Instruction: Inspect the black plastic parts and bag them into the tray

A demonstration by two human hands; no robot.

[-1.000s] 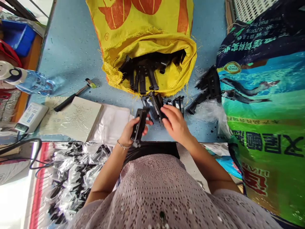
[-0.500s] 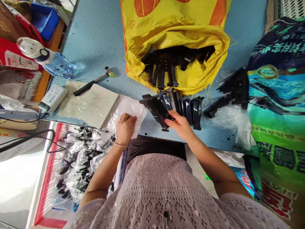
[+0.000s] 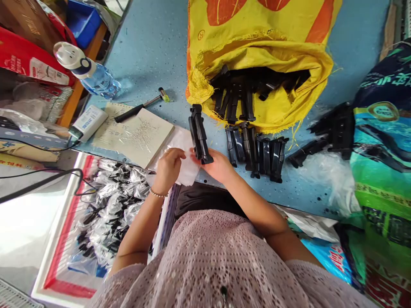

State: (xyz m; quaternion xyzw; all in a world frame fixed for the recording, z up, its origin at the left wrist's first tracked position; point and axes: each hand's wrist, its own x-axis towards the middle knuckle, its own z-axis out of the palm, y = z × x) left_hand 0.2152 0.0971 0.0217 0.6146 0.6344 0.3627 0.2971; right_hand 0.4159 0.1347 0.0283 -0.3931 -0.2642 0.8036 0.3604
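My right hand [image 3: 218, 166] holds a long black plastic part [image 3: 199, 134], or a few stacked together, upright-tilted above the table's front edge. Beside it my left hand [image 3: 168, 167], wearing a bead bracelet, has its fingers pinched at the thin clear plastic bags [image 3: 183, 143]; the fingertips partly hide what they grip. More black plastic parts [image 3: 250, 149] lie in a row to the right of my right hand. Behind them, the open mouth of a yellow woven sack [image 3: 263, 113] spills similar parts.
A small hammer [image 3: 138, 110] lies on a cardboard pad [image 3: 149, 137], near a white box-shaped device [image 3: 90, 123] and a water bottle [image 3: 96, 79]. Below left, a red-and-white crate [image 3: 64, 252] holds bagged black parts. A green-blue sack [image 3: 382, 171] stands right, beside crumpled plastic [image 3: 330, 171].
My right hand has carried the black part leftward from the row to beside my left hand and turned it more upright. My left hand has stayed by the bags. The view has shifted.
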